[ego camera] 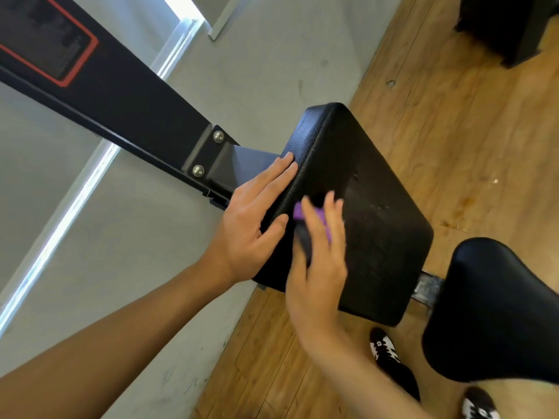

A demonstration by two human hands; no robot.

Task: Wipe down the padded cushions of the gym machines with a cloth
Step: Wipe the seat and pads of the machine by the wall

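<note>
Head view looks down at a big black cushion (372, 207) in the middle of the frame. It is fixed to a black metal beam (127, 101) that runs up to the upper left. Two shiny bolts (218, 136) sit on the beam near the cushion. A label with a red line round it (45, 40) is on the beam in the top left corner.

The left hand (254, 219) lies flat on the left side of the cushion. Its fingers are straight and it holds nothing.

The right hand (317, 261) is just beside it, lower in the frame, and looks blurry. It rests on a purple cloth (299, 211) and presses the cloth on the top of the cushion. Its fingers are spread out over the cloth, not curled round it. Only a bit of the cloth peeks out by the fingers.

A second black pad (490, 313), round and smooth, is at the lower right. A metal bar (429, 288) shows between the two pads.

Below them is a brown wood floor (438, 116). A grey wall (257, 71) fills the left part of the frame. Two black and white shoes (384, 349) stand on the floor at the bottom right.
</note>
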